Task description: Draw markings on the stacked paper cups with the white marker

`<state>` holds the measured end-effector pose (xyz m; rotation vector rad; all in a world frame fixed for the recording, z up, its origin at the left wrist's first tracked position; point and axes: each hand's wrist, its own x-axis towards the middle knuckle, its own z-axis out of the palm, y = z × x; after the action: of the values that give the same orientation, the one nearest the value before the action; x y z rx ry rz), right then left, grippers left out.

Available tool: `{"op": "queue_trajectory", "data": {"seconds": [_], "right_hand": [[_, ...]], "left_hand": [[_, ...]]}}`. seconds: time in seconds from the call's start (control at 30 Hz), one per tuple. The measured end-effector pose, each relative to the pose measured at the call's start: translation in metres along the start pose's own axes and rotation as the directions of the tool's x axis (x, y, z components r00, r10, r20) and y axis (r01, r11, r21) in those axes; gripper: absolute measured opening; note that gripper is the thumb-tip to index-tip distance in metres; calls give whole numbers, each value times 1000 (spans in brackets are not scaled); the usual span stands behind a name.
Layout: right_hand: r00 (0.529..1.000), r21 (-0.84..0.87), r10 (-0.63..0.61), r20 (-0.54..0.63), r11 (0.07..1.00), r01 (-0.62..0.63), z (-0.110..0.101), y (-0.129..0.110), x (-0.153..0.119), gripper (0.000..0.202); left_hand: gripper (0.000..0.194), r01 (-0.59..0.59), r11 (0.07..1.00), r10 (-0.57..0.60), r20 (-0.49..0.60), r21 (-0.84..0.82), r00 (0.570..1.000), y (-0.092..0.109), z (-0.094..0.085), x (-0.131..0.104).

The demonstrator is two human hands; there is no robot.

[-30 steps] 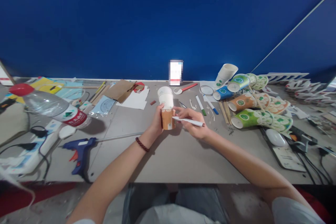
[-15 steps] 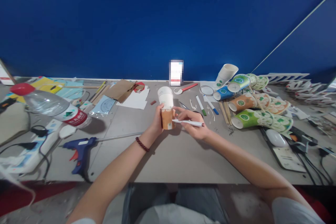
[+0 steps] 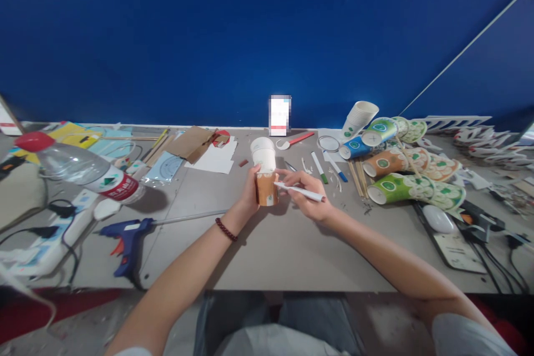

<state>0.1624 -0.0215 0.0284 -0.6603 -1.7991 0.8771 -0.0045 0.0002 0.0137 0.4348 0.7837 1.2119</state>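
My left hand (image 3: 250, 192) is wrapped round the left side of a brown-patterned paper cup (image 3: 266, 189), which lies in line with white cups (image 3: 262, 150) at its far end. In my right hand (image 3: 309, 196) is a white marker (image 3: 306, 193) with a reddish end, its tip against or very near the cup's right side. A white marker with a green end (image 3: 319, 168) and one with a blue end (image 3: 335, 167) lie beyond my right hand. A small brown-red piece (image 3: 243, 163) lies left of the white cups.
On the left are a bottle (image 3: 100, 175), a blue glue gun (image 3: 128, 239) and a power strip (image 3: 62, 239). Stacked patterned cups (image 3: 392, 188), wooden sticks (image 3: 359, 178) and a white mouse (image 3: 437, 219) are on the right. Behind stands a blurred phone (image 3: 280, 115).
The marker's tip has shifted slightly up along the cup's right side, with my right fingers moving a little. My left hand has stayed in place, and the cup seems slightly turned.
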Motion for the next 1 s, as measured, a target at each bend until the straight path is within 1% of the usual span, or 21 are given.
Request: {"op": "queue_trajectory", "data": {"seconds": [0.07,0.1,0.23,0.27,0.4,0.47,0.5,0.53,0.6,0.67,0.8,1.0], "right_hand": [[1000,26,20,-23,999,-19,1,0,0,19],[1000,30,9,-15,1000,-9,1,0,0,19],[995,16,-78,57,997,77,-1,0,1,20],[996,20,-72,54,997,71,-1,0,1,19],[1000,43,25,-11,999,-24,0,-1,0,18],[1000,8,-13,12,1000,13,0,-1,0,18],[998,-11,-49,46,999,50,-1,-2,1,18],[995,-35,-47,91,998,50,-2,-2,1,17],[991,-56,-46,129,997,54,-4,-3,2,15],[991,-64,-39,125,997,48,-5,-4,2,12],[997,-61,-30,65,998,34,-4,-4,1,12],[992,-44,-34,119,998,39,-5,-4,2,16]], "left_hand": [[33,-2,1000,2,13,4,1000,0,0,0],[34,11,1000,-11,20,11,1000,0,1,-1],[41,66,997,-68,37,42,997,2,2,-1],[41,64,997,-66,40,45,997,2,2,-2],[36,14,1000,-14,34,23,999,1,0,-1],[34,5,1000,-5,14,3,1000,0,-1,1],[34,11,1000,-11,1,-5,1000,0,-2,1],[33,23,1000,-23,-8,-2,1000,0,-2,2],[34,42,999,-42,-14,9,999,0,-3,2],[35,48,999,-48,-11,18,999,1,-2,2],[37,58,998,-58,-14,17,998,2,1,0],[37,53,999,-53,20,3,998,2,1,0]]}}
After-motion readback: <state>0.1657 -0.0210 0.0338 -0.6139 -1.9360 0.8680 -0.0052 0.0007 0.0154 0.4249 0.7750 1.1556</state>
